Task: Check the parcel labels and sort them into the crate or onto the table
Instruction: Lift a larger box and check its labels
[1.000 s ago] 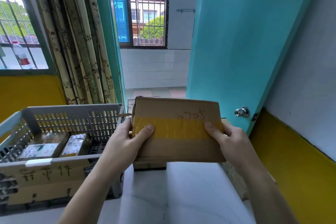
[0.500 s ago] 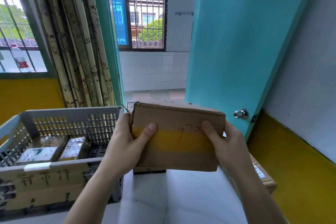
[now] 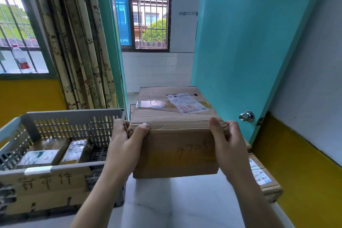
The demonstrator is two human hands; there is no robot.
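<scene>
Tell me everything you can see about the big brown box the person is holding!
The cardboard box is brown, worn and creased, sealed with shiny clear tape. A white shipping label with red marks is stuck on its top, and handwritten numbers show on the side facing the camera. It is tipped so the top is visible. The left hand and right hand grip its two ends, above the white table, right of the grey crate.

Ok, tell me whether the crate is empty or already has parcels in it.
Not empty. The crate holds two labelled parcels lying side by side on its floor; the rest of the floor shows bare.
</scene>
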